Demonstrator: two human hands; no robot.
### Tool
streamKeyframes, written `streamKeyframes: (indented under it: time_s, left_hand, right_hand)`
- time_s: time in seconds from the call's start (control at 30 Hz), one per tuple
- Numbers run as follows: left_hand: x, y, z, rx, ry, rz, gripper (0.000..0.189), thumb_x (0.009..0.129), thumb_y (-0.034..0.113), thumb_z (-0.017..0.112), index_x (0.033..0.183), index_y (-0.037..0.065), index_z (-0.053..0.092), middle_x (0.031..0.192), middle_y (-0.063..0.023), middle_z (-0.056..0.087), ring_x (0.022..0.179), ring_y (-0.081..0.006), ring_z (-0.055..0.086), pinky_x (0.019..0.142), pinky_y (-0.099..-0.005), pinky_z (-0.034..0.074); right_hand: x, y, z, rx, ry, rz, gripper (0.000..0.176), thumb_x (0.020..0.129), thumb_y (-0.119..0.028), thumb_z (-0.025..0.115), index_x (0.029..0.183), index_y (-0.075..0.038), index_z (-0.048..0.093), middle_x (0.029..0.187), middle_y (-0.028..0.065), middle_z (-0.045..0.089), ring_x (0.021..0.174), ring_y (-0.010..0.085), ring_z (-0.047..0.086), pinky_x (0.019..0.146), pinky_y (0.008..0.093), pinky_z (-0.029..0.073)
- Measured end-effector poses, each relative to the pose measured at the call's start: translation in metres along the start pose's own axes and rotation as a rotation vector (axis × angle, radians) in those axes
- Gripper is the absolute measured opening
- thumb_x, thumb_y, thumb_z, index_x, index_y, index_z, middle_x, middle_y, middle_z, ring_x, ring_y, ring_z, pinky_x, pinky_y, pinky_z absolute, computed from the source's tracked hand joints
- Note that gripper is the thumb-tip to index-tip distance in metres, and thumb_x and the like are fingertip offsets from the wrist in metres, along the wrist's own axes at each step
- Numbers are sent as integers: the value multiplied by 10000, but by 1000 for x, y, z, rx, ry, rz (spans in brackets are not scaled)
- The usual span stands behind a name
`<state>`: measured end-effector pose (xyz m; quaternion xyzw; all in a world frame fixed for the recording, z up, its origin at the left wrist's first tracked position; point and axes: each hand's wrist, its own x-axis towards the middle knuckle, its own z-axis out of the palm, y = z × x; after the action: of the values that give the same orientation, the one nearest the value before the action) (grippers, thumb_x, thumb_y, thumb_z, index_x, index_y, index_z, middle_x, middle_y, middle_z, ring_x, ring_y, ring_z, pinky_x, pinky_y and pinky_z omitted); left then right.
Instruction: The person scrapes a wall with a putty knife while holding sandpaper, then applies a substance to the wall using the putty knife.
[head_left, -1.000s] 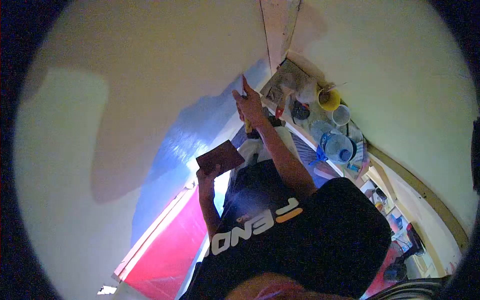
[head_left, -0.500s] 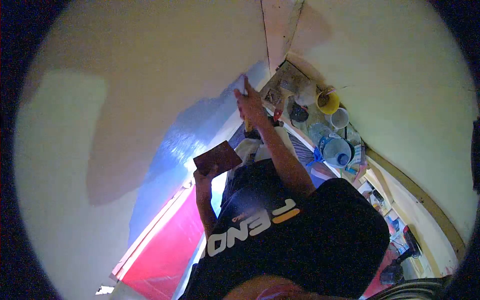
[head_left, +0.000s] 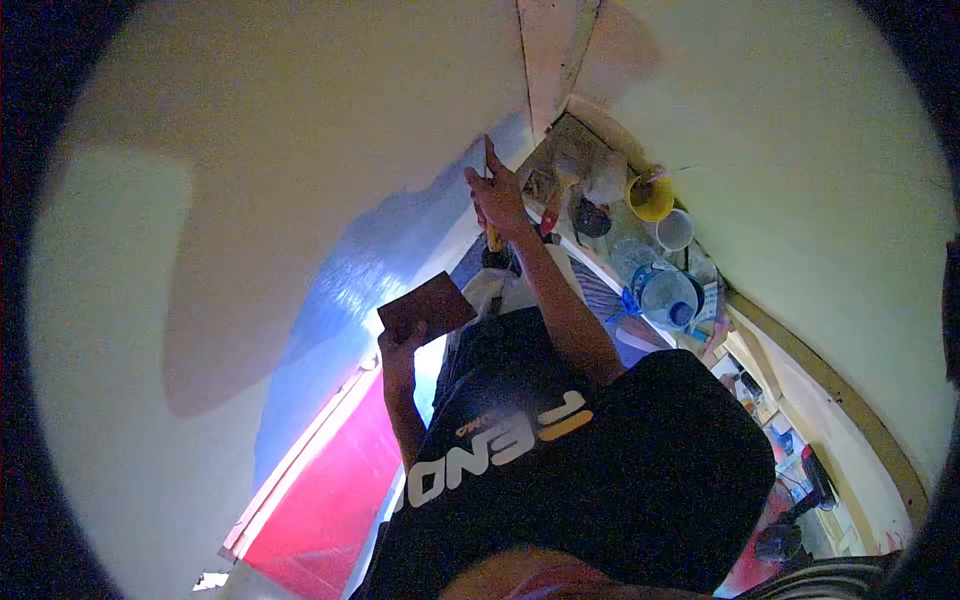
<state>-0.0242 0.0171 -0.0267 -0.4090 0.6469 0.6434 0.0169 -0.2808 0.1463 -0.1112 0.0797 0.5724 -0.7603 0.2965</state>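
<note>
My right hand (head_left: 500,205) is up against the pale wall (head_left: 280,150), near its corner. The index finger points upward along the surface. Below the palm shows the yellow handle (head_left: 494,238) of a tool in its grip; the working end is hidden. Lower and to the left, my left hand (head_left: 402,340) is closed on the lower edge of a flat, dark reddish-brown rectangular plate (head_left: 428,308), tilted in front of the wall. Around the right hand the wall has a bluish, shiny patch (head_left: 375,250).
A ledge to the right bears a yellow bucket (head_left: 651,200), a white tub (head_left: 675,230), a red-handled tool (head_left: 550,215) and a large clear bottle (head_left: 668,298). Red sheeting (head_left: 320,500) lies lower left. A second wall (head_left: 800,180) rises on the right.
My right hand stays at the wall, with a slight shift up and left in view. The left hand and its plate have moved slightly left and up. The whole view has shifted a little.
</note>
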Motion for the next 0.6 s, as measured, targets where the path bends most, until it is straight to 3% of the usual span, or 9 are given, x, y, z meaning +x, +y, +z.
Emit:
streamKeyframes:
  time_s: [0.17, 0.27, 0.37, 0.47, 0.6]
  left_hand:
    - [3, 0, -2, 23, -42, 7, 331, 799, 146, 728, 1090, 8, 650, 1014, -52, 683, 902, -152, 612, 842, -326, 472]
    - [3, -16, -7, 83, 55, 2, 339, 797, 147, 732, 1091, 3, 645, 1013, -56, 682, 901, -154, 615, 848, -327, 472]
    - [1, -22, -12, -63, -11, 5, 340, 798, 152, 734, 1085, -4, 641, 1029, -67, 679, 916, -164, 614, 856, -339, 472]
    - [1, -12, -4, 7, -6, 9, 334, 794, 157, 737, 1065, -13, 640, 1039, -74, 676, 926, -166, 610, 855, -347, 472]
    - [-2, -12, -9, 147, 31, -31, 342, 801, 187, 731, 1057, -20, 637, 1031, -71, 674, 919, -161, 602, 850, -340, 470]
  right_hand:
    - [-10, 0, 12, -16, 15, -30, 729, 916, -186, 606, 1505, -202, 177, 503, -32, 426, 370, 66, 391, 317, 256, 352]
    - [3, 9, 2, -115, 52, -33, 723, 918, -187, 606, 1504, -197, 183, 504, -28, 434, 367, 71, 390, 321, 255, 353]
    - [-2, -2, 7, -2, 69, -80, 727, 919, -193, 607, 1505, -228, 178, 506, -26, 441, 366, 74, 390, 319, 259, 351]
    - [-15, -3, 14, -5, -6, 15, 745, 917, -210, 617, 1506, -257, 164, 510, -30, 434, 368, 75, 391, 317, 259, 350]
    - [-3, 0, 10, -4, 37, -51, 746, 920, -198, 611, 1506, -267, 156, 511, -34, 434, 357, 74, 385, 312, 260, 345]
